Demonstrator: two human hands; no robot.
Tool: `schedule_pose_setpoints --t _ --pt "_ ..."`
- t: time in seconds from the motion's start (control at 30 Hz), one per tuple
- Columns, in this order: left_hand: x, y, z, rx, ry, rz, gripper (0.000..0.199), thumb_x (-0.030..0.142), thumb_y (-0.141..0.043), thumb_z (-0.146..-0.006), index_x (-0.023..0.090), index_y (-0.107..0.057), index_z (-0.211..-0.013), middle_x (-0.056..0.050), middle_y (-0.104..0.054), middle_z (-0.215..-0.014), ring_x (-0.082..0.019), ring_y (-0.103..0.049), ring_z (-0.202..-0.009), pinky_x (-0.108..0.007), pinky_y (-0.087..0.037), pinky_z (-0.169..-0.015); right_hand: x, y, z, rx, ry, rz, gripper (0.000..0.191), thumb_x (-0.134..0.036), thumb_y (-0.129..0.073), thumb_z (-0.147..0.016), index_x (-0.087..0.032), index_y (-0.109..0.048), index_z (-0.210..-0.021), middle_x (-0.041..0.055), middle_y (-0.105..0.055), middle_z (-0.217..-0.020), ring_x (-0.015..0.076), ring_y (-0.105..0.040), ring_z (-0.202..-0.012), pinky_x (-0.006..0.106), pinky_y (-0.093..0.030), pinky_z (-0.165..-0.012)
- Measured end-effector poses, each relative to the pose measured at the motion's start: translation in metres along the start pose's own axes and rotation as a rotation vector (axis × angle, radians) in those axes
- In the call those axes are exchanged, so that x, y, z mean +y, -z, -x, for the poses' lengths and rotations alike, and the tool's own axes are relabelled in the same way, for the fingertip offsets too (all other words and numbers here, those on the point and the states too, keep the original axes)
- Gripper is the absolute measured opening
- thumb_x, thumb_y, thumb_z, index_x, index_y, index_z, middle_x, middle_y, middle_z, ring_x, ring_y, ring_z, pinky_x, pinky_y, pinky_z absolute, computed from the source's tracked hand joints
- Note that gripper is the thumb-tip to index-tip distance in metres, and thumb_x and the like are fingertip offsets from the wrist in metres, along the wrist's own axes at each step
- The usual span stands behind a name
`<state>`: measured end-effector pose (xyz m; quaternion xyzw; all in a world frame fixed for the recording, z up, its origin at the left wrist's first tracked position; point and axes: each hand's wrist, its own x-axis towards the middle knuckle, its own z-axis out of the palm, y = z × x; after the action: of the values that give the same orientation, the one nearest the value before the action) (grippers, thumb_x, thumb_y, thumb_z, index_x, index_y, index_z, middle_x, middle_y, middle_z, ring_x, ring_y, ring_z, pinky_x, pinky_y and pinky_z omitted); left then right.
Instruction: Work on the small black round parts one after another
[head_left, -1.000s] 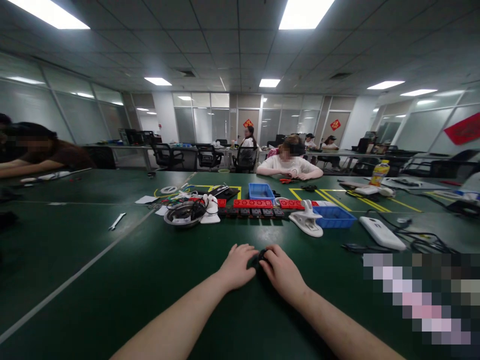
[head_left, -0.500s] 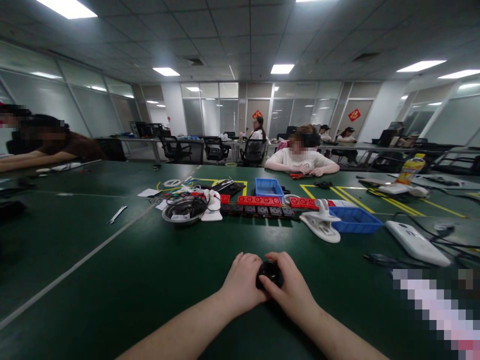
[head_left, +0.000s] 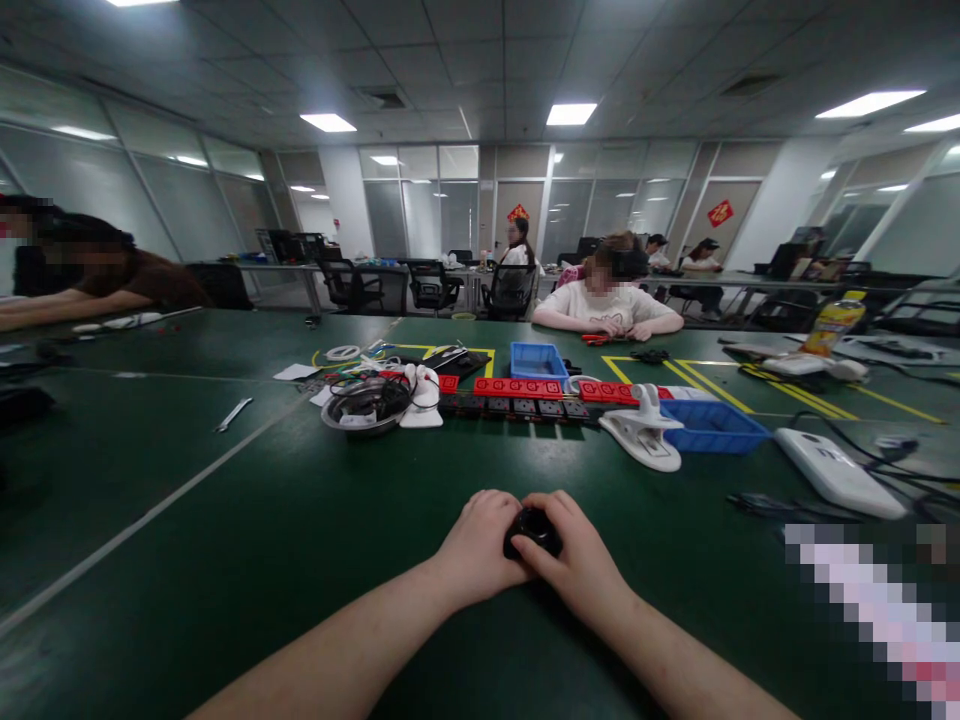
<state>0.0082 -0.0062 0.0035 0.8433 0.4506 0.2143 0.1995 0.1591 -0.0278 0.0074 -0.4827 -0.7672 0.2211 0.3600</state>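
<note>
Between my two hands, low over the green table (head_left: 360, 560), is a small round black object (head_left: 535, 529) with a glossy, hollow-looking top; its exact kind cannot be made out. My left hand (head_left: 484, 537) is curled round its left side, fingertips hidden behind it. With thumb in front and fingers behind, my right hand (head_left: 574, 545) grips the right side. Farther out lie red power sockets (head_left: 525, 388) in a row, with a black strip (head_left: 525, 408) of sockets before them. A white clip base (head_left: 646, 430) stands to their right.
Left of the sockets is a metal bowl (head_left: 364, 425) of dark cables, beside a white clip (head_left: 422, 400). Blue bins (head_left: 716, 428) and a white power bank-like box (head_left: 836, 470) are at right. A wrench (head_left: 234, 415) lies left. Across the table sits a person (head_left: 607, 300).
Both hands and the black object appear slightly higher and farther left in view, while the camera view itself has shifted a little. The grip looks much the same.
</note>
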Motion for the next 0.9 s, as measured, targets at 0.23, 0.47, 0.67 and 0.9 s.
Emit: schedule_pose_setpoints --t 0.23,0.47,0.67,0.9 --pt "0.0023 0.0023 -0.0001 -0.013 -0.014 0.006 0.042 0.029 -0.067 -0.061 0.018 -0.055 -0.1 -0.005 -0.055 -0.099 -0.024 -0.048 -0.096 -0.038 -0.039 -0.089 0.0018 0.001 -0.0012 -0.007 -0.004 -0.018 0.023 -0.019 -0.059 -0.074 -0.019 -0.055 -0.096 0.0044 -0.054 -0.091 0.0192 -0.052 -0.085 0.034 -0.043 -0.077" --pt "-0.0028 -0.0019 -0.0009 0.012 -0.044 -0.011 0.041 0.033 -0.067 -0.062 0.018 -0.055 -0.099 -0.005 -0.056 -0.098 -0.024 -0.049 -0.095 -0.039 -0.039 -0.089 0.0024 -0.0008 -0.0017 -0.005 0.011 -0.014 0.023 -0.02 -0.059 -0.074 -0.019 -0.054 -0.096 0.0045 -0.054 -0.089 0.0195 -0.051 -0.084 0.035 -0.043 -0.076" --pt "-0.0022 -0.0014 -0.0003 0.024 -0.04 -0.013 0.041 0.032 -0.068 -0.062 0.018 -0.054 -0.097 -0.004 -0.055 -0.096 -0.023 -0.05 -0.093 -0.038 -0.04 -0.087 0.004 -0.0002 -0.0016 -0.008 0.011 -0.009 0.023 -0.02 -0.059 -0.074 -0.019 -0.054 -0.097 0.0044 -0.053 -0.09 0.0192 -0.051 -0.085 0.034 -0.043 -0.076" --pt "-0.0022 -0.0013 -0.002 0.008 -0.028 -0.002 0.039 0.03 -0.068 -0.06 0.019 -0.054 -0.095 -0.004 -0.055 -0.096 -0.023 -0.05 -0.094 -0.038 -0.041 -0.086 0.0047 -0.0002 -0.0004 -0.012 0.016 -0.013 0.023 -0.02 -0.059 -0.075 -0.02 -0.054 -0.097 0.0043 -0.053 -0.091 0.0186 -0.051 -0.084 0.033 -0.044 -0.076"
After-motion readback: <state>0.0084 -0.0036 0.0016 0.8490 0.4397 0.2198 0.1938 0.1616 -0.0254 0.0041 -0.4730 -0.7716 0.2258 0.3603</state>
